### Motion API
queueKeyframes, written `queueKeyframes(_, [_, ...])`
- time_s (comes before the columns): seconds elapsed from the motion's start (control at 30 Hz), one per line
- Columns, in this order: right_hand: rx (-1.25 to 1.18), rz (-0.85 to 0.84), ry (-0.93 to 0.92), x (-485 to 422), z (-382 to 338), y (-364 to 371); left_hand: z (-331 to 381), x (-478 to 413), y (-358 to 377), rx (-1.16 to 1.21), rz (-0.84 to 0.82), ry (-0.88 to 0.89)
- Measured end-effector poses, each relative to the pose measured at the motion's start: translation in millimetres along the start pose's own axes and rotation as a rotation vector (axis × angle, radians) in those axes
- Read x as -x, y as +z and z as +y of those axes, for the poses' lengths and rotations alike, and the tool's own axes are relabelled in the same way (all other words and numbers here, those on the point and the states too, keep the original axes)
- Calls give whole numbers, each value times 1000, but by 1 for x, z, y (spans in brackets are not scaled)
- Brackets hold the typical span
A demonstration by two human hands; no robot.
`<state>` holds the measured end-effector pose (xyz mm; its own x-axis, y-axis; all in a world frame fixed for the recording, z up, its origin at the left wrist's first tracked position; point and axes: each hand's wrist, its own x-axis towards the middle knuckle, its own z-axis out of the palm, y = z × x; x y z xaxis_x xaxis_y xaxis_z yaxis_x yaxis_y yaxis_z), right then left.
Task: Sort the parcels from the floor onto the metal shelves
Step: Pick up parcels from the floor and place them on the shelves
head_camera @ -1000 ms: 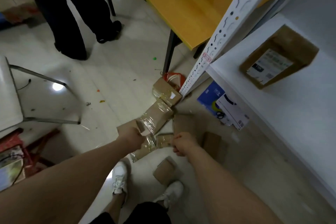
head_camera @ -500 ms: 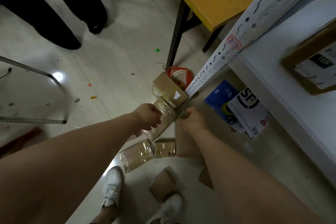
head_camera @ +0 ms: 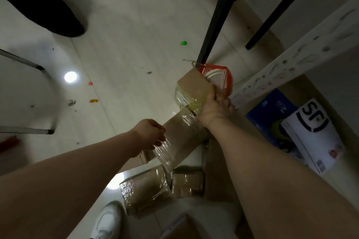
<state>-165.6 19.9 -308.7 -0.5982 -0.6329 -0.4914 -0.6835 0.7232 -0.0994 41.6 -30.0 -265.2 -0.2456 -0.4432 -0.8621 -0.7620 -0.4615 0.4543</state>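
Several brown cardboard parcels lie on the pale tiled floor by the white metal shelf post (head_camera: 291, 60). My left hand (head_camera: 150, 134) grips the near end of a long taped parcel (head_camera: 180, 134). My right hand (head_camera: 215, 106) holds a small cardboard box (head_camera: 192, 87) at the foot of the post, fingers curled over its right side. Two small taped parcels (head_camera: 143, 186) (head_camera: 187, 182) lie below my arms. Another brown box (head_camera: 180, 227) shows at the bottom edge.
A blue flat package (head_camera: 270, 108) and a white SF envelope (head_camera: 314, 136) lie under the shelf. A red-and-white item (head_camera: 215, 74) sits behind the box. Black table legs (head_camera: 215, 15) stand above it. Another person's dark shoe (head_camera: 66, 23) and a metal chair leg (head_camera: 29, 62) are at left.
My head has dropped closer to the floor. My right hand moved forward from the flat parcel to the small box by the post. My left hand stays on the long taped parcel.
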Motion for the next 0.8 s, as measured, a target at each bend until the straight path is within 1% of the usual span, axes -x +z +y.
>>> queueKeyframes(0.1, [1,119,-9,-1,-1,3,-10,0,-3,21,5,-25])
queueKeyframes(0.23, [-51,178,-51,28,0,-31,-3,28,-11,70,24,-69])
queueKeyframes(0.33, [-114,239,-80,72,5,-74,16,67,-16,196,21,-115])
queueKeyframes(0.4, [-169,255,-91,109,9,-107,31,102,-22,348,-14,-170])
queueKeyframes(0.5, [-234,191,-149,166,12,-160,60,158,-38,632,-140,-303])
queueKeyframes(0.6, [-216,88,-269,223,11,-216,93,215,-68,778,-221,-349])
queueKeyframes(0.7, [-166,73,-447,278,3,-267,132,273,-99,796,-249,-355])
queueKeyframes(0.8, [-145,82,-516,321,-8,-312,164,334,-115,650,-313,-335])
